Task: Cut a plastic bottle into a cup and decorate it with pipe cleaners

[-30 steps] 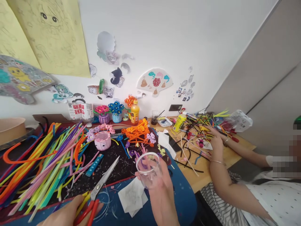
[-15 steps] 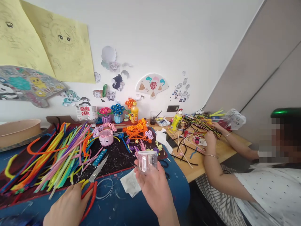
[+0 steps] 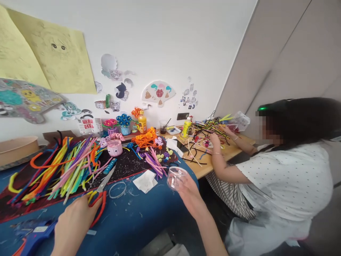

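Note:
My left hand (image 3: 76,215) is closed at the red-and-yellow handles of a pair of scissors (image 3: 104,180); the fingertips are partly hidden. The blades point away toward a blue utility knife (image 3: 110,166). My right hand (image 3: 190,193) holds a small clear plastic cup (image 3: 174,179) over the table's right front edge, tilted, with fingers around its side. Beyond the cup lie pink and purple pipe cleaners (image 3: 154,162). A white tissue (image 3: 145,181) and a loop of clear thread (image 3: 117,190) rest between my hands.
Many coloured pipe cleaners (image 3: 71,167) spread across the left. A blue glue gun (image 3: 37,234) lies front left. Behind stand a pink decorated cup (image 3: 114,148), orange pipe-cleaner pieces (image 3: 145,138) and a juice bottle (image 3: 142,122). A co-worker (image 3: 279,177) sits right, hands among craft pieces.
My view has swung right. My right hand has moved right with the clear cup, which is now tilted over the table edge. My left hand stays at the scissors; the glue gun has come into view.

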{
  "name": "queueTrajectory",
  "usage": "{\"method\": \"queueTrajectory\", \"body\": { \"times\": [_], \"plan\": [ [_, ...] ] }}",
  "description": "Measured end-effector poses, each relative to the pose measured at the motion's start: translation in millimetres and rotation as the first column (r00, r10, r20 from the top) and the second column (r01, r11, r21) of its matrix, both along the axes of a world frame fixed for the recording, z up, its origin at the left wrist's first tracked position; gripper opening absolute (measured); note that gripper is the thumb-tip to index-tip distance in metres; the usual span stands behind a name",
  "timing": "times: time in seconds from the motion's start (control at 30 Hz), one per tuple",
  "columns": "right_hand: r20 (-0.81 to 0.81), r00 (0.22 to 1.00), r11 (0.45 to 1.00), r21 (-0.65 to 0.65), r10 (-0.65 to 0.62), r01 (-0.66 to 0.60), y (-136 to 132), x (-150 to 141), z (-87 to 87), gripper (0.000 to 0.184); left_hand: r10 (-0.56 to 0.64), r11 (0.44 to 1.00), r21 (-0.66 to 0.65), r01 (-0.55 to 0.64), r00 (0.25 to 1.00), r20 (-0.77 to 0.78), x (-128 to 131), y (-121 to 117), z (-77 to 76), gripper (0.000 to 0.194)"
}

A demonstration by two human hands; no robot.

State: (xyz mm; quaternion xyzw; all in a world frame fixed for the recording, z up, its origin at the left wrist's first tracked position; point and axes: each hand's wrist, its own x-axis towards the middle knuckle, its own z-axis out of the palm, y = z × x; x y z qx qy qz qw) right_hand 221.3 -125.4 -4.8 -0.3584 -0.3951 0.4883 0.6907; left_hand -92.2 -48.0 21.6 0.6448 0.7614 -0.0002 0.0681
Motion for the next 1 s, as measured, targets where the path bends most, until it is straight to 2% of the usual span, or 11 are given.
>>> {"method": "queueTrajectory", "body": {
  "times": [0.07, 0.13, 0.17, 0.23, 0.27, 0.37, 0.47, 0.7, 0.77, 0.87, 1.0],
  "plan": [
    [0.311, 0.909, 0.954, -0.019, -0.279, 0.299, -14, 15, -10.2, 0.061, -0.003, 1.000, -0.025, 0.003, 1.000, -0.011, -1, -3, 4.4, 0.047],
    [0.419, 0.784, 0.864, 0.003, -0.458, 0.503, -30, 33, -22.0, 0.062, -0.002, 0.999, -0.039, 0.002, 1.000, -0.022, -4, -6, 6.7, 0.046],
    [0.592, 0.594, 0.773, 0.079, -0.544, 0.629, -38, 42, -27.9, 0.055, -0.004, 0.999, -0.035, 0.003, 1.000, -0.027, -5, -7, 6.7, 0.045],
    [0.789, 0.284, 0.661, 0.196, -0.545, 0.725, -52, 58, -38.3, 0.052, -0.013, 1.000, -0.013, 0.012, 0.999, -0.039, -7, -8, 4.4, 0.043],
    [0.821, 0.208, 0.633, 0.222, -0.532, 0.742, -57, 65, -42.7, 0.054, -0.016, 1.000, 0.004, 0.016, 0.999, -0.046, -8, -8, 2.4, 0.043],
    [0.853, 0.117, 0.599, 0.253, -0.509, 0.760, -66, 75, -52.0, 0.061, -0.017, 0.999, 0.050, 0.020, 0.998, -0.064, -8, -6, -5.2, 0.041],
    [0.860, 0.126, 0.618, 0.245, -0.494, 0.747, -64, 68, -56.9, 0.064, -0.031, 0.995, 0.093, 0.039, 0.996, -0.087, -6, -3, -10.4, 0.035],
    [0.794, 0.328, 0.706, 0.173, -0.512, 0.687, -45, 36, -57.6, 0.064, -0.105, 0.954, 0.261, 0.146, 0.981, -0.162, 15, -9, -4.8, 0.038],
    [0.772, 0.373, 0.727, 0.164, -0.515, 0.666, -40, 30, -55.6, 0.063, -0.197, 0.929, 0.285, 0.236, 0.967, -0.160, 25, -10, -6.0, 0.039],
    [0.750, 0.435, 0.754, 0.127, -0.498, 0.645, -34, 23, -52.8, 0.062, -0.373, 0.883, 0.263, 0.389, 0.921, -0.111, 39, -9, -15.3, 0.038],
    [0.730, 0.513, 0.784, 0.051, -0.452, 0.619, -31, 18, -53.6, 0.065, -0.396, 0.873, 0.277, 0.401, 0.915, -0.077, 47, -6, -30.5, 0.036]
  ]
}}
